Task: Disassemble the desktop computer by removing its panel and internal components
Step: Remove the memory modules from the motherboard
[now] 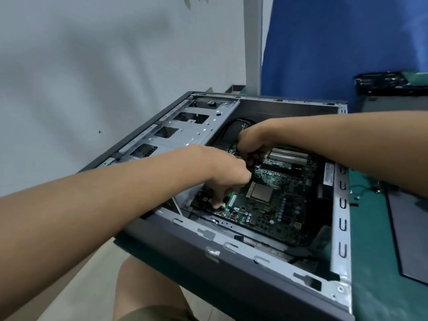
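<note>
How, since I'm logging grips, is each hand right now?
Left hand: fingers curled, tips on the motherboard's near edge; grip cannot be told.
Right hand: fingers curled round a dark part; unclear what.

Soft, even, fairly bright light fills the room. Streaky shadows smear across the wall (92, 66) at upper left. Everything looks slightly blurred, and the frame's edges stretch and bend.

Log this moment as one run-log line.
case: grey metal desktop case, open | left-hand grip: fingertips on green motherboard near edge | right-hand grip: curled at far edge, hold unclear
</note>
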